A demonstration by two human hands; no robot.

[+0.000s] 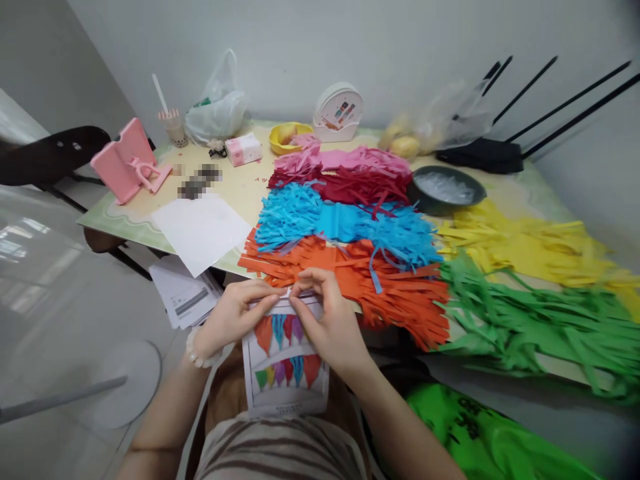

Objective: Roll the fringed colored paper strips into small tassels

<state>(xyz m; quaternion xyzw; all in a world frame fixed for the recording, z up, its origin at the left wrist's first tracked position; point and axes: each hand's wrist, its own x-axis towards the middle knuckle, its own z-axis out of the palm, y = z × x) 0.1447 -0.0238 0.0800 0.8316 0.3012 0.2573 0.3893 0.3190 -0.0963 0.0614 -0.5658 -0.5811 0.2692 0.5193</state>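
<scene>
Left hand and right hand pinch the top edge of a printed bunting packet — held taut beside orange fringed paper.

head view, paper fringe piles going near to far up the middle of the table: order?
orange fringe → blue fringe → dark red fringe → pink fringe. Both hands, left hand and right hand, pinch a printed packet nearer than all.
</scene>
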